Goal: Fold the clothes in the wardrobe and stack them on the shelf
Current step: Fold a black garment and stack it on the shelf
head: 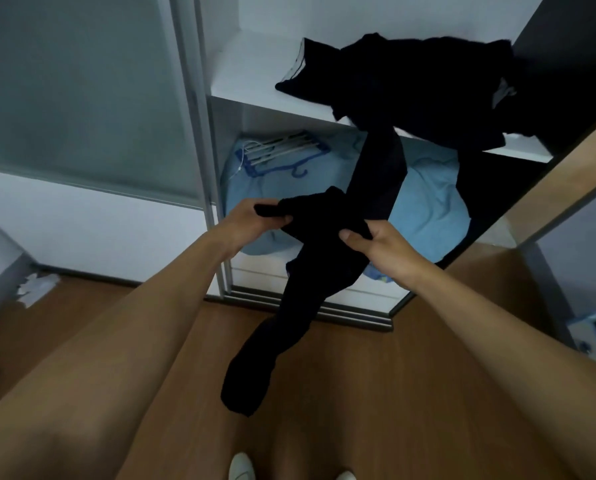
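Head view, left hand (251,220): fingers curled round a bunched end of a black garment (324,244), thumb underneath, forearm reaching in from 7 o'clock.
Right hand (379,245): just beside the left at its 3 o'clock, pinching the same cloth between thumb and curled fingers.
Black garment: long and narrow. It is bunched between the two hands, and one limp length hangs from them toward 7 o'clock in front of the floor. Another strip runs up toward 1 o'clock to the shelf edge.
Heap of black clothes (421,84): unfolded, at 1 o'clock from the hands, lying on the shelf and spilling over its front edge. Whether the held strip is part of it cannot be told.
Shelf (251,71): white board inside the open wardrobe, bare on its left half.
Light blue bedding (428,202): crumpled in the compartment below the shelf, behind the hands.
Hangers (279,150): white and blue, lying on the bedding at 12 o'clock from the left hand.
Sliding door (82,98): frosted panel at 10 o'clock.
Wooden floor (410,375): below the wardrobe, with a white scrap (35,289) at 9 o'clock and pale shoes (241,467) at 6 o'clock.
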Tool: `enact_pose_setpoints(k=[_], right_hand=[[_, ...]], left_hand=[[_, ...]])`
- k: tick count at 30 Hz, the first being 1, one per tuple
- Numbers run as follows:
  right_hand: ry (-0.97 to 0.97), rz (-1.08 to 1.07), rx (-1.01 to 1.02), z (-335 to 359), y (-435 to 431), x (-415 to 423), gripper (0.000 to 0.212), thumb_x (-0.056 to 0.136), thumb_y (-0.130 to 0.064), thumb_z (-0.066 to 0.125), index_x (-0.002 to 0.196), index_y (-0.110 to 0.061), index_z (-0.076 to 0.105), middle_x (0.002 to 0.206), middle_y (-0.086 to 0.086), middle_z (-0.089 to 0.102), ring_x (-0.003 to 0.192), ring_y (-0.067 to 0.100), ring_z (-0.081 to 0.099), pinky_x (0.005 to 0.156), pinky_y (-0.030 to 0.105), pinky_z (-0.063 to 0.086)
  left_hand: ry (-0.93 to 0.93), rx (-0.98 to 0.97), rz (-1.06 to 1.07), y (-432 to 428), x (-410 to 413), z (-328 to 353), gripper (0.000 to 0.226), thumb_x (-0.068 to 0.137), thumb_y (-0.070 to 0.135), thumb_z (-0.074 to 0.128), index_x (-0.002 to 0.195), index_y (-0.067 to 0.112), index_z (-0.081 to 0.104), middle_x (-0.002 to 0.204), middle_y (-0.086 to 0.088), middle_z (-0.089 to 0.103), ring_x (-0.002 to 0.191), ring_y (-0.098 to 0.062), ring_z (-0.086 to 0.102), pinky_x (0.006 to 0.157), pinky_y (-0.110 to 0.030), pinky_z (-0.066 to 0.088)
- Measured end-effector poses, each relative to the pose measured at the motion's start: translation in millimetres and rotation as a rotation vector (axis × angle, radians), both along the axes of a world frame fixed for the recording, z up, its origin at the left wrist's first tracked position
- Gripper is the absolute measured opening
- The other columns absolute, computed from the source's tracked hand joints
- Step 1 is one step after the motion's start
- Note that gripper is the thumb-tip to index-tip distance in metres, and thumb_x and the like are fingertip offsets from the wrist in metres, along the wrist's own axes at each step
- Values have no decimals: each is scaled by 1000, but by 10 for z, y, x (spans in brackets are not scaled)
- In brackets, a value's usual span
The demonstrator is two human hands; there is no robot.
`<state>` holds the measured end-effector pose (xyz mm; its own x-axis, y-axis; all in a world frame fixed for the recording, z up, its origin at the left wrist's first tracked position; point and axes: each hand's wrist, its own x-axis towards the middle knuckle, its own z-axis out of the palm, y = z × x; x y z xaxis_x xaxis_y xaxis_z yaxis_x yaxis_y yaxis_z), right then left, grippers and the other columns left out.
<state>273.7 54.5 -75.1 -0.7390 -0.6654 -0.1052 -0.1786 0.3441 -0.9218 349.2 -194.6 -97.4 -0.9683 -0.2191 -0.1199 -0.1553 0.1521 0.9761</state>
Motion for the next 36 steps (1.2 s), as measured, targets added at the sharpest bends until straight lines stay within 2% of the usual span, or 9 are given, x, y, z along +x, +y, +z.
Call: enact_pose_setpoints(k=[4,8,12,16,20,24,28,34,36], right_hand=[[9,213,280,26,131,-9,35,96,-9,63,72,-33,69,61,-24,65,62,-9,61,58,2,41],[-53,401,567,245,361,-146,41,84,-19,67,125,-26,61,110,-14,66,108,6,59,92,17,47],[-3,241,300,392,336,-230,46,86,-47,73,126,-30,61,119,-13,69,106,-5,63,95,14,50],[196,-89,49,273,213,-300,40,96,-37,64,89,3,65,82,8,69,73,16,66,66,27,52],[113,-247,-157,193,222,-302,29,96,-31,65,68,-24,69,63,-16,68,62,0,64,59,14,47],[-58,-261,-253,157,408,-260,18,95,-30,68,80,-31,79,83,-6,78,78,8,73,66,15,54],[-189,-299,-337,59,648,-207,14,96,-25,66,91,-24,79,94,2,78,88,13,75,70,17,56],[-336,-394,-456,-18,870,-140,21,95,-31,66,106,-17,77,109,10,76,100,24,73,73,25,58],[-364,-436,-475,-10,903,-126,27,95,-33,66,112,-14,75,111,10,75,102,24,73,73,26,59]], left_hand=[[85,-170,40,114,-116,212,13,92,12,70,82,21,72,70,19,72,66,8,66,62,-6,46],[102,-404,-104,315,-304,506,33,88,23,74,67,2,59,60,-2,58,52,-8,53,52,-23,39],[111,-419,-126,494,-405,741,35,83,25,79,69,-3,62,64,-15,58,57,-18,52,57,-30,37],[136,-433,-129,548,-431,832,39,82,33,80,88,-4,70,86,-20,72,67,-17,66,64,-29,50],[80,-438,-182,396,-392,691,31,83,34,79,103,11,71,99,-10,73,89,-20,71,81,-31,54],[-142,-589,-265,256,-287,200,44,85,21,78,126,16,62,121,-2,66,115,-17,60,95,-24,42],[-201,-520,-233,378,-259,-185,39,92,20,71,127,16,57,126,-6,62,122,-23,57,108,-36,42],[-169,-421,-164,696,-342,-325,44,88,37,73,117,18,47,106,-7,66,95,-23,66,85,-37,54],[-181,-429,-233,708,-342,-319,35,91,41,69,114,18,56,101,-1,68,91,-19,66,79,-23,53]])
